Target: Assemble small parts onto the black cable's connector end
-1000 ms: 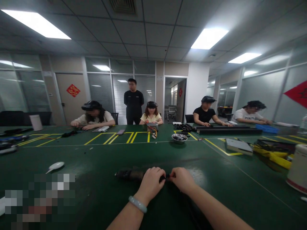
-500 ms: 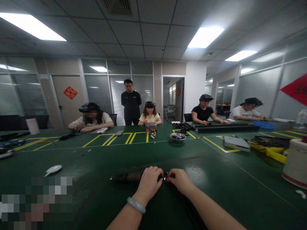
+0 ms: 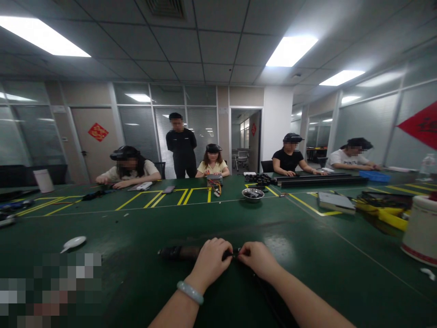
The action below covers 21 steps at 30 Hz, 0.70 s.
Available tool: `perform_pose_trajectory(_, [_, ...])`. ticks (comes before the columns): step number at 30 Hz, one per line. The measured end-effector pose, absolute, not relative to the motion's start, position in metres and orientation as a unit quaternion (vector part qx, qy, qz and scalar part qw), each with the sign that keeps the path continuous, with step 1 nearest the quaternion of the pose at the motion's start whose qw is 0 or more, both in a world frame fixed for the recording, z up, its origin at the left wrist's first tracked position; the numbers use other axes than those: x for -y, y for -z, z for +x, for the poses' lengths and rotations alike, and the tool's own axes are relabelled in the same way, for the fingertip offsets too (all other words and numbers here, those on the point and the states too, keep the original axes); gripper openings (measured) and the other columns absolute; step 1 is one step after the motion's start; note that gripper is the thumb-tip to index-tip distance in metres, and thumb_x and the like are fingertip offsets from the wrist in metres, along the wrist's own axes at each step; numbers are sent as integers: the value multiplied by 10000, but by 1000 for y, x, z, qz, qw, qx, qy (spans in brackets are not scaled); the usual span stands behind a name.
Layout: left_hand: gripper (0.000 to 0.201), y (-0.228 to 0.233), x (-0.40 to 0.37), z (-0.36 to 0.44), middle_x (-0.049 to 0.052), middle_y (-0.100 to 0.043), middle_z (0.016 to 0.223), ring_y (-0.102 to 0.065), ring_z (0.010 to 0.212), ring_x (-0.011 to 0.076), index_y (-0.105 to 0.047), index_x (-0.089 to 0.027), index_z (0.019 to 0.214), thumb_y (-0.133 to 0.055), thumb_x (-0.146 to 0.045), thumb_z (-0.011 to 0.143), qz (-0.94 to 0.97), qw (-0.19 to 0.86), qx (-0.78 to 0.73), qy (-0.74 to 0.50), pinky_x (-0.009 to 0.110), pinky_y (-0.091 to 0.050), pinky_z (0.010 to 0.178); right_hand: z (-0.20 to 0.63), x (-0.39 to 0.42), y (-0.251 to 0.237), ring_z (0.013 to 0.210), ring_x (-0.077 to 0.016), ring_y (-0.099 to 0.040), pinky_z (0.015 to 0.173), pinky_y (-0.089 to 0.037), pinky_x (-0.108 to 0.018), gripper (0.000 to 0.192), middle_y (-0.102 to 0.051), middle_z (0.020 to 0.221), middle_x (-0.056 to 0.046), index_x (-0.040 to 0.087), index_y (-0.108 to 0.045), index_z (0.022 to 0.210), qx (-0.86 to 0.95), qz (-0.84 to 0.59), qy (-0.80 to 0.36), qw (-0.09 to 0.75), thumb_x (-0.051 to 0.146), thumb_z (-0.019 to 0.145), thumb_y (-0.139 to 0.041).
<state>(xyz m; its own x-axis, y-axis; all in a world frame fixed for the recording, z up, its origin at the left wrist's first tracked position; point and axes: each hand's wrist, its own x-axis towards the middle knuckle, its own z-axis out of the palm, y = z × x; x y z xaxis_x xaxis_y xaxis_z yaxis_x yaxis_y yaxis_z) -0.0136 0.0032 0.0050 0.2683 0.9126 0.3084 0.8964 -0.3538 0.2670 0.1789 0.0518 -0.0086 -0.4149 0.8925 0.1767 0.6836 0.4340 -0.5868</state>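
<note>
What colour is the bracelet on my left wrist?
Pale grey-green, like jade; the bracelet shows clearly in the head view, just behind the left hand.

A green tabletop [image 3: 136,228] with yellow tape lines carries a metal bowl [image 3: 252,194], a white spoon-like tool [image 3: 73,243], a white cylindrical container [image 3: 421,228] at right and a blue tray [image 3: 374,176]. Four seated co-workers [image 3: 212,161] wear headsets; another person [image 3: 180,146] stands behind.

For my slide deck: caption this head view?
Both hands, left and right, grip a dark cylindrical part on a green table.
</note>
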Motion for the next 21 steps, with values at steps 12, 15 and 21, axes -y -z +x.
perform_pose_trajectory(12, [142, -6, -2, -3, 10, -630, 1045, -544, 982, 201, -618, -249, 990, -516, -281, 897, 781, 0, -592, -199, 350, -376, 875, 177, -62, 15, 779, -161, -660, 677, -433, -222, 119, -733, 834, -23, 203, -731, 840, 800, -500, -199, 267, 254, 818, -627])
perform_pose_trajectory(15, [134, -7, -3, 0, 12, -633, 1037, -541, 988, 206, -619, -249, 986, -520, -269, 897, 776, -7, -595, -208, 361, -374, 879, 177, -64, 15, 766, -159, -658, 655, -429, -218, 123, -732, 832, -25, 194, -728, 837, 794, -505, -203, 273, 259, 822, -624])
perform_pose_trajectory(21, [111, -4, -6, -6, -8, -641, 1021, -545, 966, 201, -628, -265, 961, -573, -273, 864, 781, 18, -582, -226, 351, -382, 857, 179, -55, 11, 724, -147, -641, 621, -402, -215, 89, -723, 806, -3, 218, -731, 807, 819, -473, -201, 255, 257, 791, -652])
